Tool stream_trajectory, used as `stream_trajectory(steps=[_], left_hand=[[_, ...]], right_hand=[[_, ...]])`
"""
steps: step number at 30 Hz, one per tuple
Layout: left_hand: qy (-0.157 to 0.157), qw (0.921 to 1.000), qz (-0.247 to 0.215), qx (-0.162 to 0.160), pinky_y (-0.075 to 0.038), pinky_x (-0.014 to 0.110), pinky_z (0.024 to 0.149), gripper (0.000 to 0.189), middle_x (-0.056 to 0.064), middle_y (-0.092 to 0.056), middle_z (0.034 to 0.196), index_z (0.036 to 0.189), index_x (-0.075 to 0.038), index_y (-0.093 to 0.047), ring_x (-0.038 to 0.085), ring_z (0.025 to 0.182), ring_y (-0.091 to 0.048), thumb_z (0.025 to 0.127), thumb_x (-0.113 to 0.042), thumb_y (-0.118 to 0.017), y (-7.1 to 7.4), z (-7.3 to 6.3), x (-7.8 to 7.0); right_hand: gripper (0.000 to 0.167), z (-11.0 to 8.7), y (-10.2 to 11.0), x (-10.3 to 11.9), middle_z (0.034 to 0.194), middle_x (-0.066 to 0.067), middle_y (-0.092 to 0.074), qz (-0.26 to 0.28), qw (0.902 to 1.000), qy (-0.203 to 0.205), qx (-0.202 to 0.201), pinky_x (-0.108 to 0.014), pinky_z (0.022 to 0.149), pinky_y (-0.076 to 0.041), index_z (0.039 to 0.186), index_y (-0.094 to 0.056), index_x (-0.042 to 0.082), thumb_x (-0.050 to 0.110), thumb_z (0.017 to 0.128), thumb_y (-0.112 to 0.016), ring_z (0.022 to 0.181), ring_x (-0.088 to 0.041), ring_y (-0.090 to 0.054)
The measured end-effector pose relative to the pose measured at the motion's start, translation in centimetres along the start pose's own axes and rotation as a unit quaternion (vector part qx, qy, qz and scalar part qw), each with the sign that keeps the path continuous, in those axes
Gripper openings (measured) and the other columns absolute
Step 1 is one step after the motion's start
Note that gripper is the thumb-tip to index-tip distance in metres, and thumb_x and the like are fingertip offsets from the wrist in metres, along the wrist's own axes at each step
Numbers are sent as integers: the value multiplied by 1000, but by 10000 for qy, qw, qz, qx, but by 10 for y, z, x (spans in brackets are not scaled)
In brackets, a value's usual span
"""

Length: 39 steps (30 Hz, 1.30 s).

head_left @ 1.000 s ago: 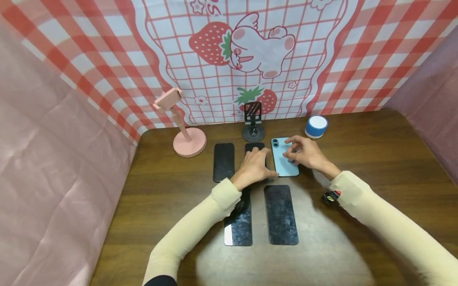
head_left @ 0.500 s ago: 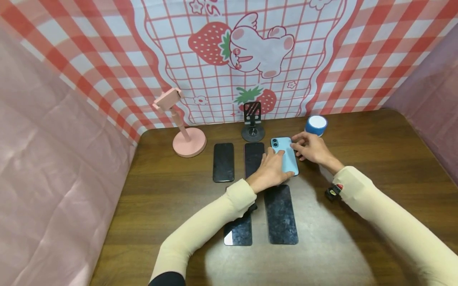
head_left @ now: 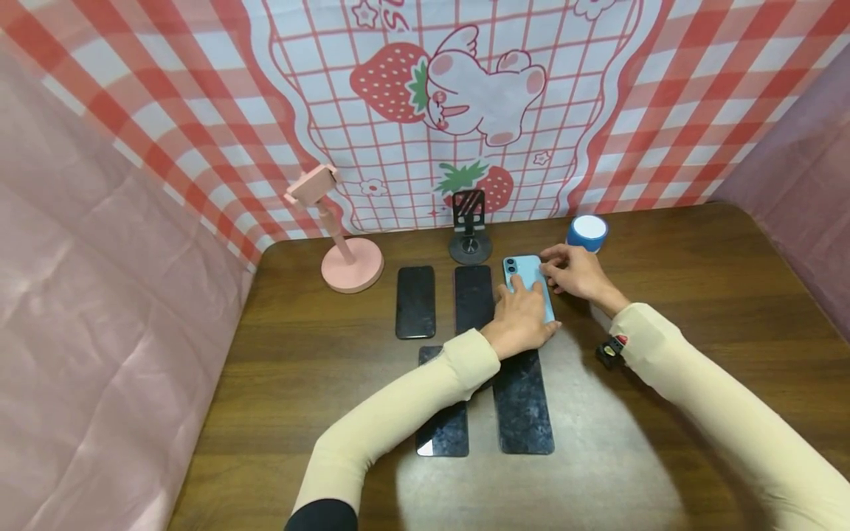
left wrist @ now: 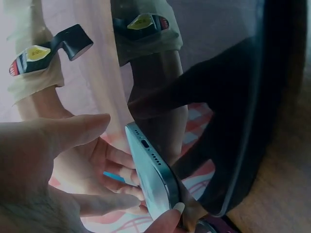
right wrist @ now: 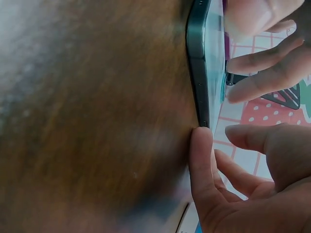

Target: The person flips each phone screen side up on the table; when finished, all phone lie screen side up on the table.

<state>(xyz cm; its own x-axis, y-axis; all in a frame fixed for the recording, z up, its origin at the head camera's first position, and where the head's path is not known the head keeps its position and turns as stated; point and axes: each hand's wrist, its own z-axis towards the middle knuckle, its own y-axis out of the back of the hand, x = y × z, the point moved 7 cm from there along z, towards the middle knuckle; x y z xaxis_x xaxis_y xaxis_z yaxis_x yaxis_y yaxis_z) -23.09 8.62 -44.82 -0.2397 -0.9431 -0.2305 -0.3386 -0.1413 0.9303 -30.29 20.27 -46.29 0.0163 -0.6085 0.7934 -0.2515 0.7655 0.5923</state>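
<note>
A light blue phone [head_left: 527, 266] lies back up on the table, its camera corner at the upper left. My left hand [head_left: 521, 318] reaches over its lower half with the fingers spread. In the left wrist view, one left fingertip touches the edge of the phone [left wrist: 149, 180], while the thumb stays apart from it. At the phone's right side is my right hand [head_left: 576, 273], fingers loosely bent. The right wrist view has one right fingertip against the side of the phone [right wrist: 198, 73]. Immediately left lies a dark phone [head_left: 473, 291], screen up, partly covered by my left hand.
More dark phones lie nearby: one at the left [head_left: 415, 302], one under my left forearm [head_left: 443, 433], one nearer me [head_left: 524, 413]. Behind them stand a black phone stand [head_left: 470, 249] and a pink phone stand [head_left: 352, 265]. A blue-and-white cylinder [head_left: 587, 230] sits behind my right hand.
My left hand has moved right, from the middle dark phone onto the light blue one. My right hand has shifted from above the light blue phone to its right edge.
</note>
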Motion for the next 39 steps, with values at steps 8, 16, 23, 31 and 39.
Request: stream_trajectory(steps=[8,16,23,31,39], left_hand=[[117,9980,624,72,-43,43,118,80,19,-30,166,164,-20,-35,41,149,-39,99,-59,-61,-5,7,-5],[-24,9967,803,-77,-39,45,121,80,20,-34,163,161,-15,-40,42,148,-39,97,-57,-65,-7,9,-8],[-32,9974,673,-238,-47,43,113,74,20,-40,158,154,-15,-49,43,142,-43,95,-55,-69,-4,9,-8],[102,9986,470,-198,-55,37,102,73,19,-40,158,153,-16,-51,43,140,-43,94,-53,-72,-5,11,-8],[113,9989,418,-162,-55,38,104,72,21,-37,161,153,-16,-52,45,142,-41,94,-52,-72,-3,11,-8]], right_hand=[[40,4,-1,4,111,-28,-70,-313,9995,-28,4,-27,62,-61,138,-61,-5,14,104,-60,68,-11,-70],[38,7,-2,1,108,-26,-72,-602,9982,-23,-79,-25,59,-59,136,-63,-4,15,102,-62,64,-7,-69],[38,8,0,3,98,-20,-72,-876,9959,92,-221,-23,60,-55,133,-66,-2,16,100,-66,62,-7,-69],[38,6,1,4,95,-17,-71,-849,9962,13,-211,-22,60,-55,132,-67,-2,17,99,-67,63,-6,-69],[38,6,1,7,94,-16,-70,-801,9966,-30,-187,-22,59,-55,132,-66,-3,17,99,-68,63,-8,-69]])
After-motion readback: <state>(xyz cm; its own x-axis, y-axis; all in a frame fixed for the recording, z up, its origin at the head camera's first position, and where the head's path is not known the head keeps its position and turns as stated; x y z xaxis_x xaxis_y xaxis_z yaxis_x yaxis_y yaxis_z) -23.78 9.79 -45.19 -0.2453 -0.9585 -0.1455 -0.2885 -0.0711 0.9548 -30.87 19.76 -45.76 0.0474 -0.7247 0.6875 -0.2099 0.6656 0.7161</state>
